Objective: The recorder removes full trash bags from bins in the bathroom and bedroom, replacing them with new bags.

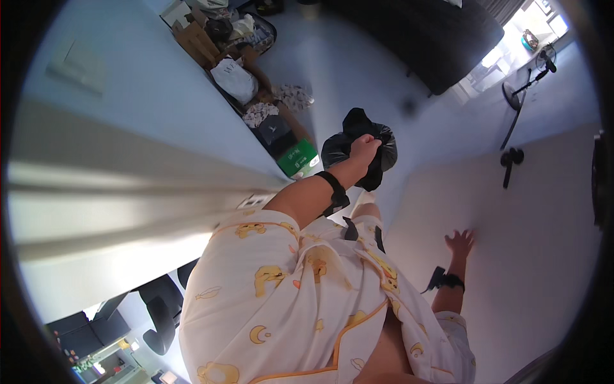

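My left hand [365, 145] is closed around the gathered top of a black plastic bag [387, 139]. The bag bulges out below and around my fist; what it contains is hidden. It hangs or stands over the floor ahead of my foot [367, 198], and I cannot tell whether it touches the floor. Off to the right, my right hand [460, 244] is spread against the pale wall [431, 206], its fingers apart and holding nothing. Black straps circle both forearms.
Along the left wall lie a green box [298, 158], a dark box [274, 132], a white bag [235, 80] and cardboard [195, 44]. Crumpled patterned fabric [293, 97] rests on the floor. A dark sofa or bed [422, 43] stands ahead, and a black stand [514, 108] at right.
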`<state>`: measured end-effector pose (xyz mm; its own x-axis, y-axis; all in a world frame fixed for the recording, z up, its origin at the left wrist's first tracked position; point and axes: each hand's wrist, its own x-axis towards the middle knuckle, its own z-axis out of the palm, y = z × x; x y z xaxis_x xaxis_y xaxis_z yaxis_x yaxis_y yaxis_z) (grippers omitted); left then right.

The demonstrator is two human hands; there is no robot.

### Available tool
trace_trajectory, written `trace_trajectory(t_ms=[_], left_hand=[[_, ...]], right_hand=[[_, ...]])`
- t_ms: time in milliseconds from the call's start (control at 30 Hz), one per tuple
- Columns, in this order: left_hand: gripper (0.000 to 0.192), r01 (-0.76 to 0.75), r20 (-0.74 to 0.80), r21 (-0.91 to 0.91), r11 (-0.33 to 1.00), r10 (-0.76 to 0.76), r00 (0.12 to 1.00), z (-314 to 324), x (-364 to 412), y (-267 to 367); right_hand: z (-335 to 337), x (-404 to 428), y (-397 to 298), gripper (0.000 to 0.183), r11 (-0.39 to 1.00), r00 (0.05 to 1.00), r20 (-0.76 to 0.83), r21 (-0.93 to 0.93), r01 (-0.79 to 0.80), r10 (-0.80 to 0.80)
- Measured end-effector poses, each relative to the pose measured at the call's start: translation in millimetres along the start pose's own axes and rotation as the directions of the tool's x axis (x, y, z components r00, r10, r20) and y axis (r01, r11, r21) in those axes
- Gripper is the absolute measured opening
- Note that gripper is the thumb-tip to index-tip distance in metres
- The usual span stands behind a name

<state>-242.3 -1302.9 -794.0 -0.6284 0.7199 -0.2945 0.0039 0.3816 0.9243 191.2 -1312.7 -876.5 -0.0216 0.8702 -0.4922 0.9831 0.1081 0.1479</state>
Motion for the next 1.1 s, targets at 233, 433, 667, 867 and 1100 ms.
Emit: trace_trajectory(t_ms=[233,433,667,867,1100], left_hand=[[0.017,0.043,-0.048,-0.24,0.97,-0.057,0.997,-39.7,-31.5,37.2],[0.014,0.059,-0.149,-0.321,0.945,-0.112,0.982,-65.5,-31.2,165.6],[0.021,-0.065,-0.23,-0.176,0.982,0.023,0.973,-39.3,12.3,308.2],[0.02,-0.031,-0.147,-0.149,0.988,0.009,0.989,-36.0,25.2,298.8],[0.015,-0.186,-0.021,-0.104,0.977,0.185,0.982,7.4,306.6,372.4]], right_hand=[[58.8,-2.7,26.6,0.059,0.962,0.875,0.483,0.23,-0.148,0.019],[-29.4,158.0,3.2,0.042,0.683,0.891,-0.097,0.606,0.407,-0.444],[-395.4,131.2,-122.2,0.033,0.208,0.567,-0.342,0.692,0.692,-0.75],[-469.5,68.3,-225.0,0.04,-0.084,0.271,-0.551,0.534,0.841,-0.789],[-646.6,280.4,-385.7,0.037,0.044,0.109,-0.193,0.313,0.949,-0.975]])
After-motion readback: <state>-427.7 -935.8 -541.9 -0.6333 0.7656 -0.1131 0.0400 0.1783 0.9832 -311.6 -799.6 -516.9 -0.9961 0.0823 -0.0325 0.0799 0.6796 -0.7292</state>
